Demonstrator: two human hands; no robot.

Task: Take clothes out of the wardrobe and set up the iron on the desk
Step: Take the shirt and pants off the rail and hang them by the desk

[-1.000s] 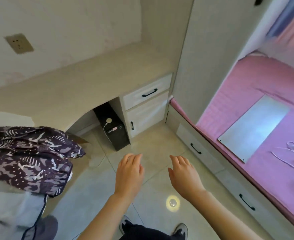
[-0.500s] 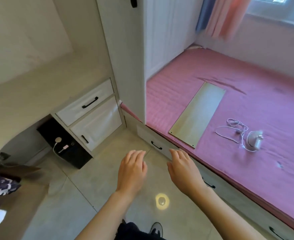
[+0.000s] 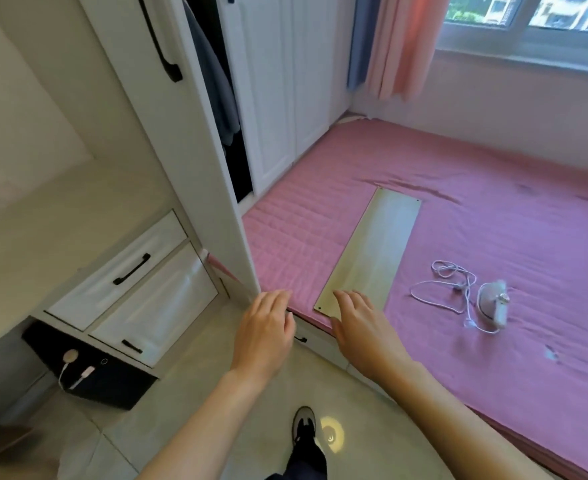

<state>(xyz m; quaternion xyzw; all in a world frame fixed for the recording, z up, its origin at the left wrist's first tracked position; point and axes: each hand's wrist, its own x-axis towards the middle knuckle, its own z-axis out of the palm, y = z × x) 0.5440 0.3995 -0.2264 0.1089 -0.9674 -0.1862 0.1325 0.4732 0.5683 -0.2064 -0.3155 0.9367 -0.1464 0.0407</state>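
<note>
Pink mattress bears iron, pale board

Tiled floor, pink mattress, curtains, sunlit window

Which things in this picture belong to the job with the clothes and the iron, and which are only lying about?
Belong to the job:
- small white iron with coiled white cord, on the pink bed
- grey garment hanging in the open white wardrobe
- pale wooden desk top

Only lying about:
- long pale flat board on the pink mattress cover
- black computer case under the desk
- pink curtain
</note>
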